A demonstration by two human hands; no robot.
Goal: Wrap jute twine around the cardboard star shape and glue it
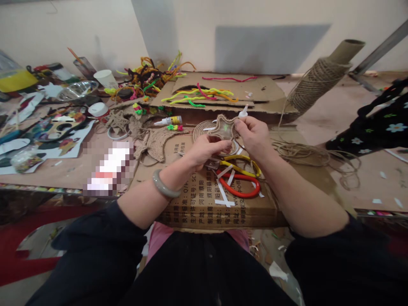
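A star-shaped piece edged with twine (225,128) is held up over the cardboard. My left hand (208,149) is closed on its lower left side, thumb reaching across below it. On its right edge, the fingers of my right hand (254,135) pinch the twine. A white glue nozzle (244,111) sticks up just above my right fingers; whether that hand grips its bottle is hidden. Behind the star lies a coiled twine disc (201,128), partly covered. Scissors with red and yellow handles (240,194) lie beneath my hands, among white paper strips (225,203).
A printed cardboard box (194,208) forms the work surface. Left of it are a twine crescent (161,144), a yellow-labelled glue bottle (168,120) and a blurred bright phone-like object (110,172). Colourful pipe cleaners (204,94) lie behind. A large twine spool (318,80) and loose twine (298,155) are right.
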